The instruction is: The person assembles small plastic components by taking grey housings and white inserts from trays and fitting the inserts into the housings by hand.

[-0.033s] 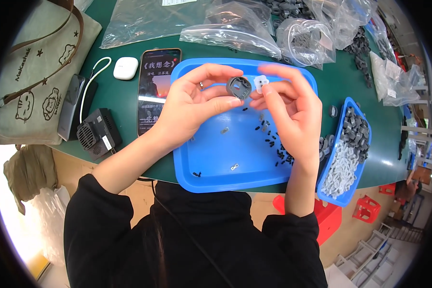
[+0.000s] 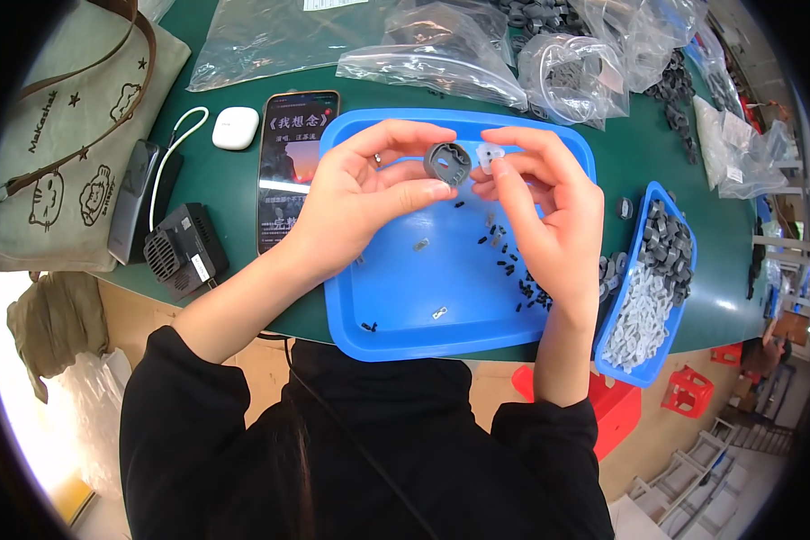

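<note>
Beneath the fingers, a green tabletop (image 2: 733, 261) carries a shallow blue plastic tray (image 2: 391, 292). The left hand (image 2: 355, 189) pinches a round, hollow, dark grey plastic housing (image 2: 448, 166) between thumb and fingers. Just right of those fingertips, the right hand (image 2: 553, 202) grips a small translucent white plastic piece (image 2: 489, 156) between thumb and index finger. Below the right fingers lie tiny black pieces (image 2: 527, 290). The step in hand looks like matching both held parts; the next move seems to call for careful alignment.

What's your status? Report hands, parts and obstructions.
Left hand: holding round gray housing. Right hand: pinching translucent white piece. Both parts above blue tray. No obstruction seen between them.
</note>
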{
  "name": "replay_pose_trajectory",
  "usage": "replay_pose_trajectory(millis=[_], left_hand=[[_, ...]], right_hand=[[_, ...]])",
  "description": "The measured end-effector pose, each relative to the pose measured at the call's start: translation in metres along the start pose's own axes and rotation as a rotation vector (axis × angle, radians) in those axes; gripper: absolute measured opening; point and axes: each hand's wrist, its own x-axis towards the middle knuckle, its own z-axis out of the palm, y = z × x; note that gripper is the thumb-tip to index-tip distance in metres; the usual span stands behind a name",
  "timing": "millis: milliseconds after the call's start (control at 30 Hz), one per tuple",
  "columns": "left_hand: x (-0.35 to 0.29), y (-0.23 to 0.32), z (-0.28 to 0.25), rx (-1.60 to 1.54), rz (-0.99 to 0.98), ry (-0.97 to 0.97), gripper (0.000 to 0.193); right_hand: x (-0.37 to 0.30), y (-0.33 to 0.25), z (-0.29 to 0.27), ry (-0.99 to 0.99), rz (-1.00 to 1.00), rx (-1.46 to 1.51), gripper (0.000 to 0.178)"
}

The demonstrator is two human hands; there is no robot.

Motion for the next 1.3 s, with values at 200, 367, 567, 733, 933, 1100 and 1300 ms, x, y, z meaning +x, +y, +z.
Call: replay_pose_trajectory(millis=[200,367,567,733,933,1100,1300], left_hand=[[0.002,0.006,0.002,-0.216,-0.206,-0.114,0.045],[0.001,0.005,0.0,-0.318,-0.283,-0.218,0.045],[0.001,0.005,-0.002,-0.311,-0.292,-0.222,0.049],[0.001,0.005,-0.003,-0.31,-0.284,-0.217,0.049],[0.002,-0.001,-0.006,-0.113,-0.25,-0.256,0.039],[0.0,-0.003,-0.004,0.054,-0.246,-0.204,0.036],[0.001,-0.004,-0.003,0.068,-0.209,-0.171,0.035]], right_hand=[[0.002,0.01,-0.004,0.09,-0.171,0.032,0.016],[-0.001,0.003,0.001,0.063,-0.221,0.084,0.015],[-0.001,0.003,0.0,0.055,-0.168,0.057,0.014],[0.001,0.004,-0.003,0.018,-0.261,-0.232,0.012],[0.002,0.001,-0.014,-0.095,-0.285,-0.427,0.012],[0.002,-0.001,-0.015,-0.154,-0.258,-0.448,0.012],[0.001,0.008,-0.008,-0.076,-0.167,-0.313,0.013]])
